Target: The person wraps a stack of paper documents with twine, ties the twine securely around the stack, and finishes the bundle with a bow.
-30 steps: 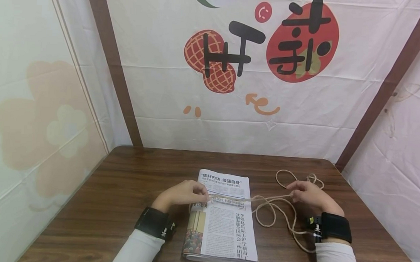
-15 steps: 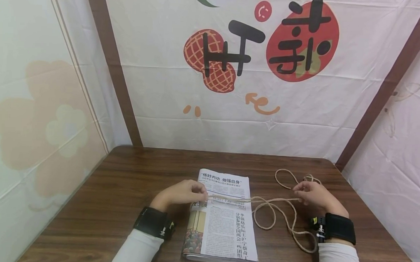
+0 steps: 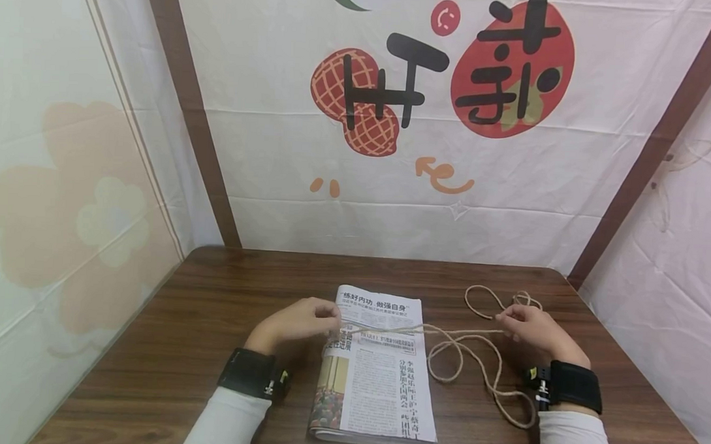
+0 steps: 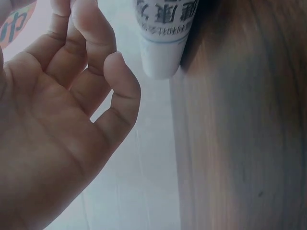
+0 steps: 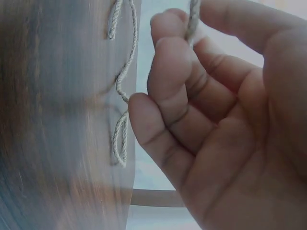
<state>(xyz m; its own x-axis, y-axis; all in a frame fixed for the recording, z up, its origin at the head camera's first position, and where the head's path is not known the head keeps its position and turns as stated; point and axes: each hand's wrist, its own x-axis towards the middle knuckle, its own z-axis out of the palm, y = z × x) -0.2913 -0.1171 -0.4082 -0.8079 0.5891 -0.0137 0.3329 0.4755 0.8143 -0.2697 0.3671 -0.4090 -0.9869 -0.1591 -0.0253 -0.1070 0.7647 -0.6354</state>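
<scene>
A folded newspaper [image 3: 379, 393] lies on the table, its printed front facing up. Across its upper part runs a length of tan twine [image 3: 469, 332], stretched between both hands. My left hand [image 3: 301, 324], at the paper's left edge, pinches one end of the twine between thumb and fingers. To the right of the paper, my right hand [image 3: 531, 329] pinches the twine too; the right wrist view shows the cord [image 5: 193, 19] between thumb and fingertips. In the left wrist view the fingertips of the left hand [image 4: 62, 105] are cut off at the top, near the rounded newspaper edge [image 4: 163, 52].
Loose twine loops lie on the brown wooden table [image 3: 229, 296] right of the newspaper, with another coil [image 3: 479, 288] behind the right hand. White printed cloth [image 3: 264, 153] hangs behind and at both sides. Each wrist wears a black strap [image 3: 576, 386] with a small camera.
My left hand has shifted slightly left and up, drawing the twine with it; the strands over the paper have spread apart. My right hand moved a little right, then stayed nearly still.
</scene>
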